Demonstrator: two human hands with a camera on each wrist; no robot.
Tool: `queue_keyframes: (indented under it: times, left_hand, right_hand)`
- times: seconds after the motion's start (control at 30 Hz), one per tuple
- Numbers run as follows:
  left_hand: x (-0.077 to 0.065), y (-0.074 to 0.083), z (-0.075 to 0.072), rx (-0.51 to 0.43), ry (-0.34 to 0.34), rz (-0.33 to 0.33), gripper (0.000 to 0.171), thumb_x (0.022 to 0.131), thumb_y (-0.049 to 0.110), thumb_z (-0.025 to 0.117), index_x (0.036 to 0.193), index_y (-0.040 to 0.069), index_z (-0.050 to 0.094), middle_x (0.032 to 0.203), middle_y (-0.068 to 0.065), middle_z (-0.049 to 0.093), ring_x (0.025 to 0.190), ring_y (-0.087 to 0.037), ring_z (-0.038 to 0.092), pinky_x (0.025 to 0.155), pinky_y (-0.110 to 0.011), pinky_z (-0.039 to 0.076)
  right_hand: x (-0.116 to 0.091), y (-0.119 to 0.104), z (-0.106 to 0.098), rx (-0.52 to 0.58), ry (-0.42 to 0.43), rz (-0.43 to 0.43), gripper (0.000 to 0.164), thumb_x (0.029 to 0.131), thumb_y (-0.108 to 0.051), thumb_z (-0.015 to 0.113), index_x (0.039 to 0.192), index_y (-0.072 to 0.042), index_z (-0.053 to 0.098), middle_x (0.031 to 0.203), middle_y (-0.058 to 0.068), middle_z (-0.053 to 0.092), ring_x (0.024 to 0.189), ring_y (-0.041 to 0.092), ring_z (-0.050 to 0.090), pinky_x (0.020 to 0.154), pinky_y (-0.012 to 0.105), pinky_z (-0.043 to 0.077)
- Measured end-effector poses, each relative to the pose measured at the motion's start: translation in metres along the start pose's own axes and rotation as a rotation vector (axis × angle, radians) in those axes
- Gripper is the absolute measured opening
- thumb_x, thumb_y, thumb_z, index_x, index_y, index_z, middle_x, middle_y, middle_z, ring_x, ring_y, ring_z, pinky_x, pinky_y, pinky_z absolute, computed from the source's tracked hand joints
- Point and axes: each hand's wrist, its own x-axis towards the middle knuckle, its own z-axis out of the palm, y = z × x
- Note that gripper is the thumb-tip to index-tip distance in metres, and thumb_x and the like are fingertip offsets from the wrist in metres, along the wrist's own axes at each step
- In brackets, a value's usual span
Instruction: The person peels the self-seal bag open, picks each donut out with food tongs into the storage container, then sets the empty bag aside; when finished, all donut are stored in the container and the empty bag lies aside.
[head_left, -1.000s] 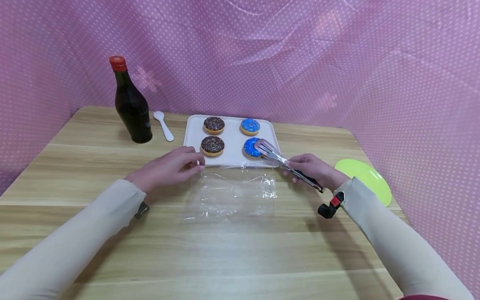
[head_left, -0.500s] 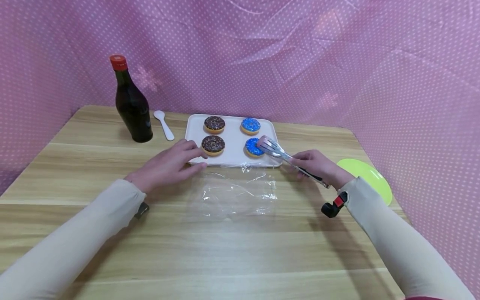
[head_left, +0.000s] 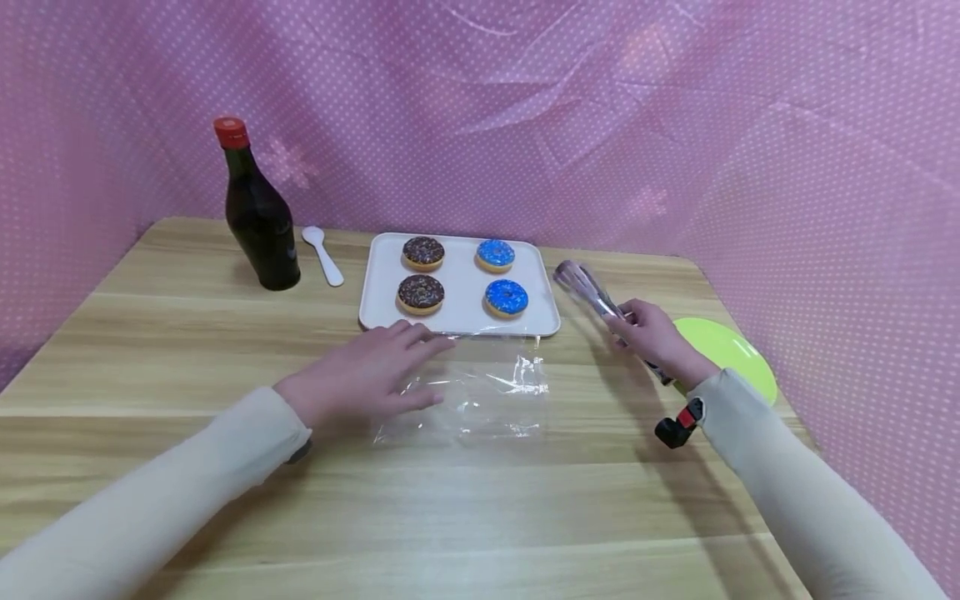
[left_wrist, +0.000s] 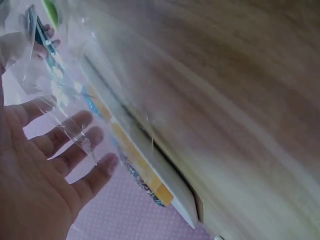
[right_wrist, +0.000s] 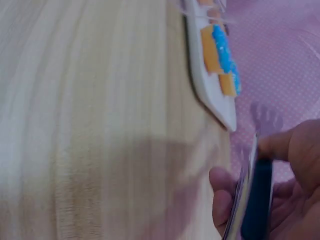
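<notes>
My right hand (head_left: 651,333) grips metal tongs (head_left: 588,290) with dark handle grips, held over the table to the right of the tray; nothing shows between the tong tips. My left hand (head_left: 367,371) lies over the left part of a clear plastic bag (head_left: 487,392), its fingers spread. In the left wrist view those fingers (left_wrist: 80,145) are loosely extended against the see-through film. Behind the bag, a white tray (head_left: 465,283) carries two chocolate donuts (head_left: 421,295) on its left and two blue donuts (head_left: 506,297) on its right.
A dark bottle (head_left: 262,221) with a red cap stands at the back left, a white spoon (head_left: 324,256) beside it. A green plate (head_left: 731,354) lies at the right edge, partly behind the right hand. A pink dotted curtain (head_left: 480,108) hangs behind the wooden table (head_left: 480,517).
The tongs have moved right, away from the front blue donut and off the tray, which leaves that donut in place. My left hand has slid right over the bag, fingers spreading.
</notes>
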Motion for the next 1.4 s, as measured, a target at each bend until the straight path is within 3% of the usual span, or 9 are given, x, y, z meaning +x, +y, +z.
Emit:
queue_keyframes:
  times: [0.2, 0.4, 0.63, 1.0, 1.4]
  left_hand:
    - [-0.001, 0.0, 0.009, 0.018, -0.065, 0.001, 0.073, 0.1, 0.067, 0.054, 0.16, 0.028, 0.042, 0.156, -0.004, 0.052, 0.145, -0.03, 0.049, 0.121, -0.054, 0.041]
    - [-0.002, 0.001, 0.015, 0.004, -0.112, 0.026, 0.076, 0.099, 0.064, 0.056, 0.161, 0.023, 0.042, 0.16, -0.009, 0.048, 0.15, -0.031, 0.045, 0.126, -0.054, 0.033]
    - [-0.003, 0.0, 0.018, 0.033, -0.185, 0.018, 0.083, 0.096, 0.069, 0.057, 0.163, 0.026, 0.037, 0.17, -0.015, 0.032, 0.158, -0.038, 0.031, 0.128, -0.061, 0.026]
    - [-0.005, -0.001, 0.02, 0.024, -0.271, -0.023, 0.087, 0.093, 0.077, 0.053, 0.165, 0.035, 0.029, 0.177, -0.01, 0.014, 0.164, -0.039, 0.016, 0.129, -0.064, 0.019]
    - [-0.006, 0.0, 0.02, 0.0, -0.278, -0.036, 0.086, 0.091, 0.079, 0.055, 0.164, 0.04, 0.029, 0.178, -0.008, 0.011, 0.164, -0.039, 0.011, 0.127, -0.07, 0.013]
  right_hand:
    - [0.007, 0.004, 0.009, -0.186, 0.028, 0.016, 0.041, 0.111, -0.028, 0.049, 0.123, 0.011, 0.053, 0.085, 0.013, 0.062, 0.067, 0.017, 0.053, 0.057, 0.029, 0.046]
    - [0.012, 0.005, 0.012, -0.218, 0.013, 0.05, 0.037, 0.113, -0.029, 0.044, 0.112, 0.007, 0.052, 0.084, 0.012, 0.057, 0.062, 0.016, 0.053, 0.052, 0.029, 0.047]
    - [0.01, 0.001, 0.013, -0.327, -0.002, 0.054, 0.029, 0.109, -0.025, 0.051, 0.098, 0.002, 0.052, 0.075, 0.008, 0.052, 0.055, 0.015, 0.053, 0.046, 0.028, 0.045]
    - [0.011, 0.003, 0.013, -0.345, -0.041, 0.07, 0.03, 0.108, -0.024, 0.048, 0.086, -0.003, 0.051, 0.066, 0.002, 0.049, 0.047, 0.011, 0.051, 0.041, 0.024, 0.04]
    - [0.012, 0.005, 0.013, -0.339, -0.025, 0.059, 0.033, 0.107, -0.027, 0.049, 0.083, -0.004, 0.052, 0.066, 0.001, 0.048, 0.05, 0.012, 0.05, 0.044, 0.025, 0.04]
